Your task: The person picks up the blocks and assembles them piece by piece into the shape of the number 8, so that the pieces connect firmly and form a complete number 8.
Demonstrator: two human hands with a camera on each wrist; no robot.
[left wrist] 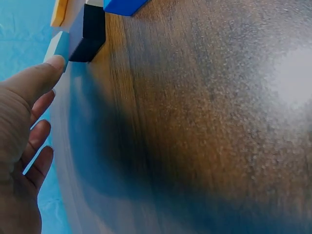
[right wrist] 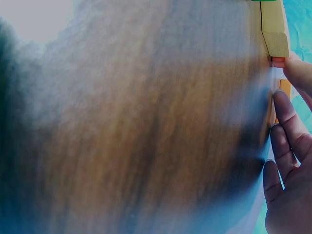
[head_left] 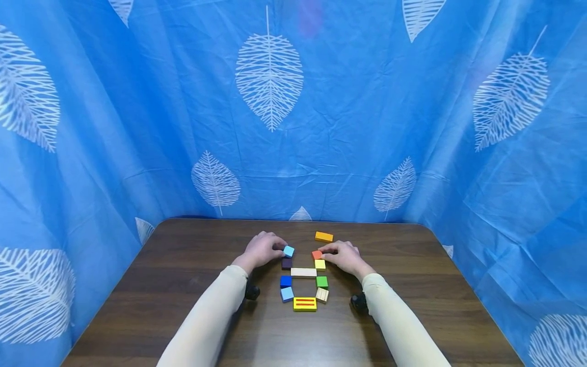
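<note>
My left hand (head_left: 263,248) has its thumb and a finger at a light blue block (head_left: 288,251) near the far part of the table. In the left wrist view, the thumb presses that block's near side. A dark purple block (head_left: 286,264) stands right in front of it. Opposite, my right hand (head_left: 345,256) pinches an orange-red block (head_left: 317,255) from its right side, just behind a yellow block (head_left: 320,265). In the right wrist view, the yellow block (right wrist: 275,36) hides most of the orange-red one, and the other fingers extend loosely.
Between the two columns lies a long cream block (head_left: 303,273). Nearer are blue (head_left: 286,281), green (head_left: 322,282), second light blue (head_left: 287,294) and striped wooden (head_left: 322,295) blocks, then a yellow block with red stripes (head_left: 304,304). An orange block (head_left: 324,236) lies farthest back.
</note>
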